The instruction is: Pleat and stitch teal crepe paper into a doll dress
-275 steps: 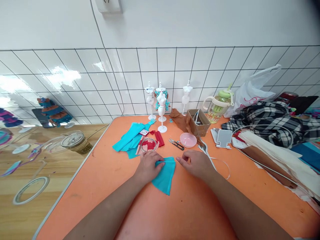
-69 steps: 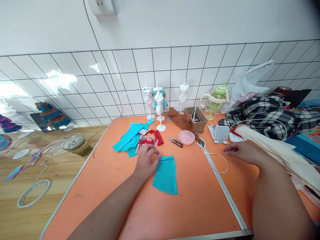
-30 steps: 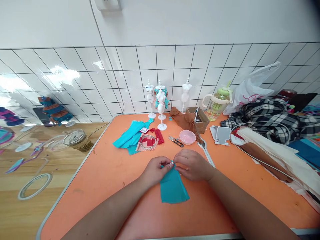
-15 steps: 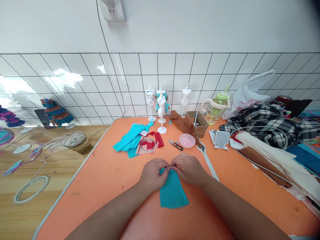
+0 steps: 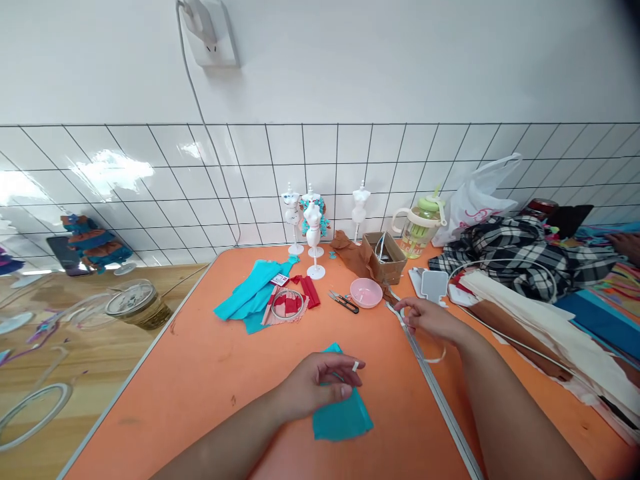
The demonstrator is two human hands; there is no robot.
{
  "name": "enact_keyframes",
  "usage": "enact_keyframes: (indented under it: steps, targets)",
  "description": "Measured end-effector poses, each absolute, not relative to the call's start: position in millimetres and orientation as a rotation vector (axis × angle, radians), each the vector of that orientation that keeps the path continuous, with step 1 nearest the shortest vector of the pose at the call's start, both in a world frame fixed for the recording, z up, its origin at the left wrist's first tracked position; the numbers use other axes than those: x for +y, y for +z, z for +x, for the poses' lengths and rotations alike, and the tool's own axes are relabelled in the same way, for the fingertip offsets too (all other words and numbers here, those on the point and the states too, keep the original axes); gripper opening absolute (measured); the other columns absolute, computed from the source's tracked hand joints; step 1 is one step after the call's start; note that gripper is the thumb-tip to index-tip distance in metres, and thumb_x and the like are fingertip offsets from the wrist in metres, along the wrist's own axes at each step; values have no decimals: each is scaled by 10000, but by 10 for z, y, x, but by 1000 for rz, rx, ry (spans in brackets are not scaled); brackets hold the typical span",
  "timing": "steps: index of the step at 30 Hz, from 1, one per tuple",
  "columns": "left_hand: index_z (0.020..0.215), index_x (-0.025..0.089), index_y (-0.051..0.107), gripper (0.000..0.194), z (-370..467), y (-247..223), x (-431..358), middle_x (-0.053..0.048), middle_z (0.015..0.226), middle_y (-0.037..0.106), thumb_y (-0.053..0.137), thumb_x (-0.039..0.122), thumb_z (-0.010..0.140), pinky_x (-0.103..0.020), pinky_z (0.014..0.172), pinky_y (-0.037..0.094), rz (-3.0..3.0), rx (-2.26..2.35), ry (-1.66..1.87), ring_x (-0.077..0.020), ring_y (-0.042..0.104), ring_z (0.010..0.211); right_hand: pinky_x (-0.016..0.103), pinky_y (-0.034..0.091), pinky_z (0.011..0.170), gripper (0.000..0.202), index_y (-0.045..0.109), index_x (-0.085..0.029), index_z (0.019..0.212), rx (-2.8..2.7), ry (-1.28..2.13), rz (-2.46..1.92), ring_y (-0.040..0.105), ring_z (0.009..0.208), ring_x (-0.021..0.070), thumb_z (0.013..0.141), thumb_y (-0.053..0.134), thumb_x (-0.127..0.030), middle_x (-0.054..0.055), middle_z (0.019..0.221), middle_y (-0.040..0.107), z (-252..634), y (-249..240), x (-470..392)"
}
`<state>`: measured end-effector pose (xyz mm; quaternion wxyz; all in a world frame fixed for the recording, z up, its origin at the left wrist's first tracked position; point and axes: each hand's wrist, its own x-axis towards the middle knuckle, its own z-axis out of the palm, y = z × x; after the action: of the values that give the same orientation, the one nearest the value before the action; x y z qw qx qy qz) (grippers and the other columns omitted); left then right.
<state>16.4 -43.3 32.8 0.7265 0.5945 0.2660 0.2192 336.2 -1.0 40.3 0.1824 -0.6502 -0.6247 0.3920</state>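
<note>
A teal cloth piece (image 5: 340,420) lies on the orange table (image 5: 200,400). My left hand (image 5: 323,385) hovers over it, fingers curled but apart, with a small white bit on a fingertip. Further right, my right hand (image 5: 425,319) is at the upper part of a long grey metal strip (image 5: 440,393); its fingers are bent together near a thin pale band, and their grip is too small to make out. A pink bowl (image 5: 366,293) and black-handled snips (image 5: 344,303) lie left of that hand.
Bright blue cloth (image 5: 255,287), a metal ring (image 5: 287,304) on red fabric, white mannequins (image 5: 314,233), a cardboard box (image 5: 387,259) and a green-lidded bottle (image 5: 421,227) stand behind. At right are plaid cloth (image 5: 515,253) and a phone stand (image 5: 434,287). Another person's hand (image 5: 627,245) shows far right.
My hands have parted. The right one has moved right to the metal strip, while the left has loosened above the teal cloth. The view has shifted slightly.
</note>
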Motion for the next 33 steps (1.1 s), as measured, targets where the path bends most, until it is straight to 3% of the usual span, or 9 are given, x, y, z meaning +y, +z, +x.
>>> enact_keyframes:
  steps: [3,5,8,12,15,19,22,24,33]
  targets:
    - [1112,213,669,449,173,301,-397,-96,1010,679,745,387,706,-318,800,489,1284,623,520,-189,623,885,230,373,520,310,476,-194,1064,-1735,1070,-2049,582,619,153,754,488,-192,-4,682,642,3382,220,29]
    - [1077,231,692,391,172,303,-362,-97,1150,633,719,404,727,-332,800,503,1249,627,589,-187,624,879,238,365,513,311,471,-205,1042,-1760,951,-2257,591,634,161,734,510,-192,20,762,650,3354,183,64]
    - [1042,239,714,326,169,320,-326,-89,1323,533,662,417,775,-359,827,513,1221,694,662,-230,609,989,283,394,585,276,507,-214,985,-1813,787,-2478,619,751,217,720,568,-259,60,859,651,3367,225,114]
    - [1089,229,696,338,159,323,-306,-91,1319,553,658,364,781,-419,944,459,1110,776,711,-286,540,1149,412,404,766,372,555,-196,993,-1834,445,-2582,565,996,319,693,655,-390,129,1044,617,3319,365,54]
    - [1173,252,646,449,139,319,-297,-41,1439,430,656,177,731,-440,1078,316,983,627,709,-292,337,1343,468,365,841,263,577,-191,1032,-1907,-69,-2381,543,1031,304,769,570,-209,131,1050,610,3024,516,-102]
    - [1264,225,574,717,108,325,-290,10,1526,262,548,32,574,-445,1146,150,789,345,654,-278,125,1424,378,419,733,167,631,-193,892,-2029,-209,-1861,593,795,230,859,468,-170,84,814,638,2460,687,-316]
    - [1296,166,539,744,90,333,-283,-30,1503,320,491,47,563,-454,1153,105,687,244,641,-270,97,1428,317,440,763,173,648,-225,971,-2225,-199,-1194,580,864,190,880,504,-197,60,911,660,2198,680,-386]
    - [1299,149,530,731,79,338,-273,-50,1475,371,471,47,578,-450,1152,100,660,220,642,-257,109,1427,304,447,798,193,647,-220,1008,-2257,-194,-997,573,882,175,879,513,-167,48,935,672,2144,616,-378]
    - [1312,131,510,723,39,322,-248,-61,1451,404,438,48,598,-443,1136,143,682,216,589,-239,121,1424,293,460,762,157,660,-220,963,-2179,-200,-981,595,853,161,876,538,-173,29,914,694,2198,464,-306]
